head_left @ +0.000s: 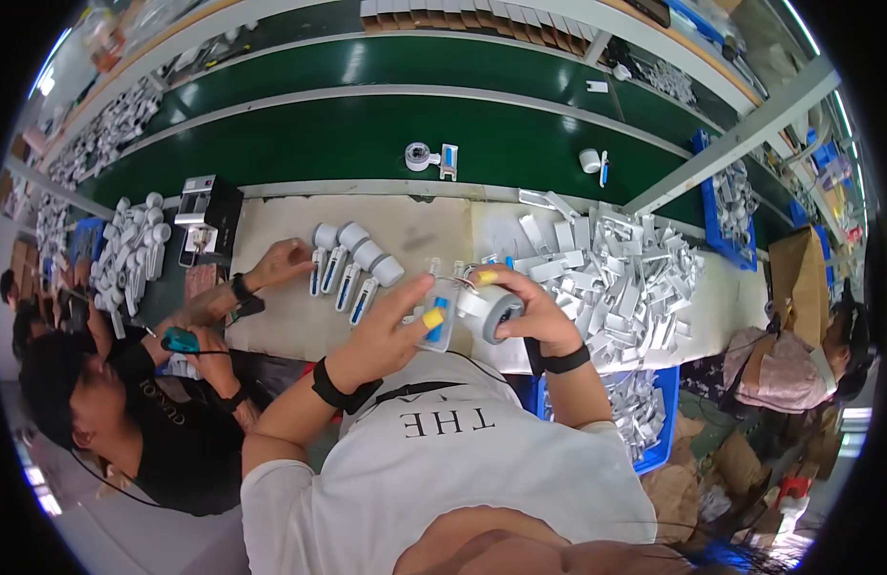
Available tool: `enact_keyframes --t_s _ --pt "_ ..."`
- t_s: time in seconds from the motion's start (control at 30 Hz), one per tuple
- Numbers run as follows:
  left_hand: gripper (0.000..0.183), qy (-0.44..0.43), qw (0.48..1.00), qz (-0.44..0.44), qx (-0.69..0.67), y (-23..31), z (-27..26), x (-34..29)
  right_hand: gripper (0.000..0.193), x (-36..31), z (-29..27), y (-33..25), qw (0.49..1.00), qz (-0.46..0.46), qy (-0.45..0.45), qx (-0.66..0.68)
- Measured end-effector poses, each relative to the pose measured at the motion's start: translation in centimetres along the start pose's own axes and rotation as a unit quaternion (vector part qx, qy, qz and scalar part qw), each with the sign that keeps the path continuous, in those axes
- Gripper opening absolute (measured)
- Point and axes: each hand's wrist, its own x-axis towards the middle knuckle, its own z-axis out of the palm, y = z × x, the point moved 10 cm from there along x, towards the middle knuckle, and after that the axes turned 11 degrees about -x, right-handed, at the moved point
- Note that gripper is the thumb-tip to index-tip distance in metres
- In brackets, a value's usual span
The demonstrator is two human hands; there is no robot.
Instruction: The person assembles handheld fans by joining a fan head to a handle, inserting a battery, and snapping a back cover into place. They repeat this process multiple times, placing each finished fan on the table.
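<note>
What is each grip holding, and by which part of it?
The left grip holds a flat blue-and-white piece by its left side; the right grip, a white cylinder by its grey-rimmed end.

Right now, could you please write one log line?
left hand: holds blue-and-white piece; right hand: holds white-grey cylinder; nearby: parts pile

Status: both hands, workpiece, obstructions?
Left hand holding blue-and-pale piece. Right hand gripping round white-grey unit. Co-worker's hand at left, clear of both.
</note>
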Motion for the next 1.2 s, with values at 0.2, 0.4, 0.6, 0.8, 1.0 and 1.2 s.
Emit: enact_keyframes --t_s 0.2,0.4,0.6,0.8,1.0,1.2 --pt "0.027 0.084 0.854 -0.317 -0.405 -8.6 2.6 -2.0 0.054 0.9 3.4 -5.0 0.983 -0.096 -0.131 -0.086" --pt "0.04 0.04 0.583 -0.248 -0.773 -6.0 7.1 -0.5 0.051 0.2 2.9 -5.7 0.983 -0.088 -0.112 -0.117" --pt "0.041 0.12 0.613 -0.31 -0.716 -6.2 6.0 -1.7 0.055 -0.7 0.0 -2.4 0.998 0.008 0.006 -0.061" --pt "0.039 0.102 0.552 -0.373 -0.739 -7.0 8.2 -3.5 0.069 -2.8 -1.7 5.2 0.969 0.114 0.127 0.18" --pt "0.035 0.137 0.529 -0.377 -0.748 -7.6 7.7 -2.5 0.061 -3.7 0.8 10.1 0.98 0.12 -0.005 0.159" --pt "0.027 0.175 0.62 -0.441 -0.625 -11.8 11.4 -3.8 0.058 -3.1 3.9 10.9 0.975 0.202 -0.015 0.094"
